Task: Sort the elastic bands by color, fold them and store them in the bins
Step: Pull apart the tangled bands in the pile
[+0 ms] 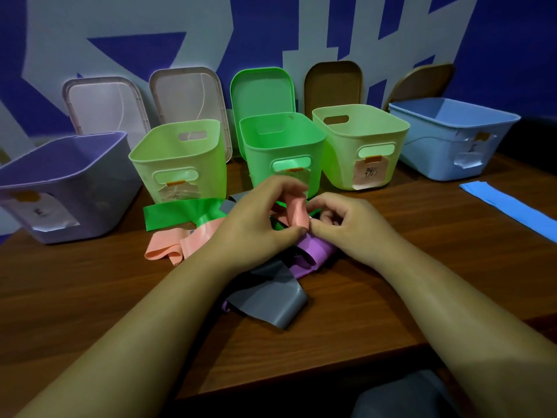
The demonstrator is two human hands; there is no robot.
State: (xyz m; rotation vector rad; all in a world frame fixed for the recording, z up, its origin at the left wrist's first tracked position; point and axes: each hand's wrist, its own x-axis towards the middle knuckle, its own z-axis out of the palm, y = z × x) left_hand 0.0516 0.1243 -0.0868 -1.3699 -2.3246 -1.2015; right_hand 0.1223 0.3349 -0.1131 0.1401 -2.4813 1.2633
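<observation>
A pink band [297, 211] is pinched by the left hand [256, 224] and the right hand [346, 226] just above the pile [271, 294] on the table [90, 297], seemingly mid-fold, and next the fold is to be finished and one of the bins [283, 140] chosen.

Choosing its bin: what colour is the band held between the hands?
Salmon pink band, pinched by the left hand and right hand; head view.

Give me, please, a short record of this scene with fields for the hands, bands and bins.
left hand: pinches the pink band above the pile
right hand: pinches the same band's lower end
pile: green band, grey band, purple band, on the table
apart: blue band, flat at right
bins: five in a row, purple bin leftmost, blue bin rightmost
</observation>
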